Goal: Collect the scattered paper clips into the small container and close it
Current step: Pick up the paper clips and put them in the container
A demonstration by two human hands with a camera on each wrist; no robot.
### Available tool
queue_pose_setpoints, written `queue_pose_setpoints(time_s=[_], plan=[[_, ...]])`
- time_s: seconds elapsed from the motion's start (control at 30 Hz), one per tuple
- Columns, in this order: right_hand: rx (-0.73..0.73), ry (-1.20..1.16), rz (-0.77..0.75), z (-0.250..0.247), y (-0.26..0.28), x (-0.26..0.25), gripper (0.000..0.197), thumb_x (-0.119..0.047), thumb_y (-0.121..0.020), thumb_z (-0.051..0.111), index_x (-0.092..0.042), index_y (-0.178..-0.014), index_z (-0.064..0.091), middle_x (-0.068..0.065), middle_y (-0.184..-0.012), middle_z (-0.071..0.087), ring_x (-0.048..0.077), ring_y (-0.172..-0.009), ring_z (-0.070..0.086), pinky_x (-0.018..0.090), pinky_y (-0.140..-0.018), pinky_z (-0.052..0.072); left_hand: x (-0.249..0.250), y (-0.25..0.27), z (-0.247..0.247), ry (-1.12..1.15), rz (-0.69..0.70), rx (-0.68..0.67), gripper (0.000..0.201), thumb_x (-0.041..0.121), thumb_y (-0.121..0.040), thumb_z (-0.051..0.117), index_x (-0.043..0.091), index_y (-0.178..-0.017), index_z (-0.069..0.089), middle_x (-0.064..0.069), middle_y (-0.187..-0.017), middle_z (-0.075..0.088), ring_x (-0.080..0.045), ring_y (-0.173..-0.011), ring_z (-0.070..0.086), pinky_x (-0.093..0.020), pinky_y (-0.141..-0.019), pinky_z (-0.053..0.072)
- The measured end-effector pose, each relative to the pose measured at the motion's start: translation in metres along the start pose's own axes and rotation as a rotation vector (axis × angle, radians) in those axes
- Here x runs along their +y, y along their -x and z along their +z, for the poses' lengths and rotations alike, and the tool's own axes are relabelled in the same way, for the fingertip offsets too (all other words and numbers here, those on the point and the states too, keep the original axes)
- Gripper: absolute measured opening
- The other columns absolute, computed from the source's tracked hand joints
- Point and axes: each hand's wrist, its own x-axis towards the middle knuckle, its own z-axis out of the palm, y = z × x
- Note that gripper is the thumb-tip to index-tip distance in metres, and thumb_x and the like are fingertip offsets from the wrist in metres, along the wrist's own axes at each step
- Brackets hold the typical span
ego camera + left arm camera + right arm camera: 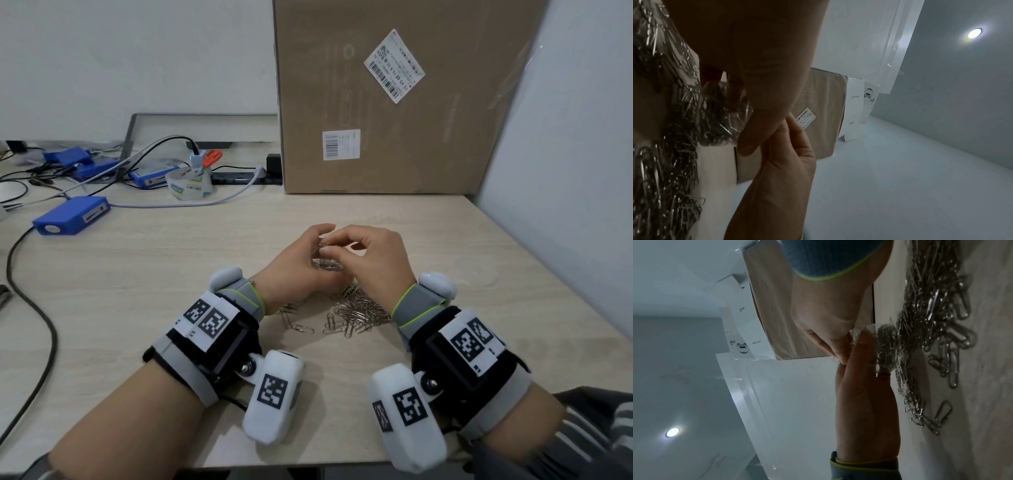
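A small clear container [325,265], partly filled with paper clips, is held in my left hand [320,240] just above the table. My right hand [328,248] pinches a few paper clips right at the container's mouth, its fingertips touching my left fingers. The container [885,345] shows clips through its wall in the right wrist view, and it also appears as the container [725,110] in the left wrist view. A loose pile of silver paper clips [356,311] lies between my wrists, with some strays [294,323] to the left. A faint clear round lid [476,274] lies to the right.
A big cardboard box [394,102] stands behind my hands. At the back left are blue boxes [72,216], a tape roll [190,185] and cables [30,301]. A white panel [565,171] bounds the table on the right.
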Motion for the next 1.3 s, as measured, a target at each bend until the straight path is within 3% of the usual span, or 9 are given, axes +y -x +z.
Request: queue_pose_setpoints(time_s=[0.1, 0.23, 0.37, 0.5, 0.6, 0.77, 0.93, 1.1, 1.3], plan=[[-0.055, 0.042, -0.004, -0.001, 0.001, 0.000, 0.010, -0.020, -0.075, 0.074, -0.020, -0.085, 0.076, -0.017, -0.076, 0.066, -0.019, -0.079, 0.053, 0.000, -0.074, 0.034, -0.002, -0.001, -0.001, 0.022, -0.027, 0.033, 0.076, 0.003, -0.079, 0.073, 0.016, -0.143, 0.033, 0.005, -0.110, 0.059, -0.003, -0.082, 0.062, -0.022, -0.073, 0.055], [-0.028, 0.097, -0.007, -0.007, -0.001, 0.002, 0.011, -0.028, -0.082, 0.068, -0.021, -0.087, 0.074, -0.015, -0.082, 0.068, -0.011, -0.080, 0.056, -0.001, -0.073, 0.034, -0.006, -0.005, -0.004, -0.017, -0.037, 0.140, 0.075, 0.017, -0.079, 0.076, 0.020, -0.141, 0.034, 0.005, -0.119, 0.058, -0.010, -0.111, 0.057, -0.027, -0.089, 0.052], [-0.042, 0.220, 0.123, -0.023, -0.004, 0.011, 0.020, -0.032, -0.087, 0.061, -0.015, -0.086, 0.071, -0.007, -0.081, 0.067, 0.007, -0.075, 0.057, 0.016, -0.069, 0.041, -0.009, -0.009, -0.007, -0.018, -0.078, 0.230, 0.073, 0.024, -0.078, 0.077, 0.020, -0.139, 0.037, 0.001, -0.123, 0.056, -0.012, -0.115, 0.053, -0.028, -0.095, 0.047], [-0.137, 0.383, 0.239, -0.034, -0.004, 0.025, 0.022, -0.033, -0.084, 0.064, -0.012, -0.086, 0.071, 0.001, -0.086, 0.071, 0.013, -0.079, 0.058, 0.024, -0.075, 0.043, -0.009, -0.008, -0.008, -0.032, -0.102, 0.246, 0.071, 0.024, -0.079, 0.076, 0.018, -0.139, 0.038, -0.001, -0.124, 0.056, -0.014, -0.115, 0.053, -0.029, -0.092, 0.048], [-0.154, 0.365, 0.252, -0.039, -0.003, 0.027, 0.022, -0.037, -0.080, 0.068, -0.015, -0.086, 0.070, 0.001, -0.088, 0.071, 0.013, -0.077, 0.059, 0.028, -0.077, 0.048, -0.008, -0.008, -0.009, -0.037, -0.109, 0.244, 0.070, 0.024, -0.080, 0.076, 0.018, -0.139, 0.038, 0.000, -0.124, 0.056, -0.014, -0.114, 0.053, -0.028, -0.089, 0.047], [-0.481, 0.461, 0.281, -0.046, 0.005, 0.021, 0.055, -0.061, -0.067, 0.068, -0.029, -0.111, 0.059, -0.005, -0.112, 0.052, 0.013, -0.107, 0.050, 0.033, -0.095, 0.043, -0.008, -0.007, -0.008, -0.039, -0.110, 0.247, 0.070, 0.024, -0.079, 0.076, 0.018, -0.139, 0.039, -0.001, -0.124, 0.056, -0.014, -0.114, 0.053, -0.031, -0.093, 0.048], [-0.670, 0.436, 0.272, -0.053, 0.006, 0.015, 0.066, -0.055, -0.059, 0.078, -0.032, -0.117, 0.055, -0.004, -0.118, 0.046, 0.012, -0.111, 0.045, 0.033, -0.101, 0.041, -0.008, -0.007, -0.009, -0.057, -0.116, 0.242, 0.070, 0.025, -0.079, 0.076, 0.018, -0.139, 0.039, 0.000, -0.123, 0.056, -0.015, -0.114, 0.053, -0.031, -0.093, 0.048], [-0.685, 0.429, 0.226, -0.049, 0.006, 0.016, 0.050, -0.038, -0.066, 0.081, -0.027, -0.110, 0.060, 0.000, -0.114, 0.049, 0.014, -0.103, 0.050, 0.028, -0.094, 0.043, -0.008, -0.008, -0.008, -0.059, -0.121, 0.242, 0.069, 0.025, -0.080, 0.076, 0.018, -0.138, 0.039, 0.000, -0.122, 0.056, -0.015, -0.113, 0.053, -0.028, -0.090, 0.048], [-0.530, 0.416, 0.176, -0.044, 0.004, 0.021, 0.023, -0.021, -0.075, 0.076, -0.015, -0.095, 0.067, 0.000, -0.091, 0.060, 0.001, -0.064, 0.049, 0.013, -0.064, 0.039, -0.009, -0.008, -0.009, -0.061, -0.121, 0.242, 0.069, 0.025, -0.079, 0.076, 0.018, -0.138, 0.040, 0.001, -0.122, 0.057, -0.014, -0.112, 0.054, -0.029, -0.091, 0.049]])
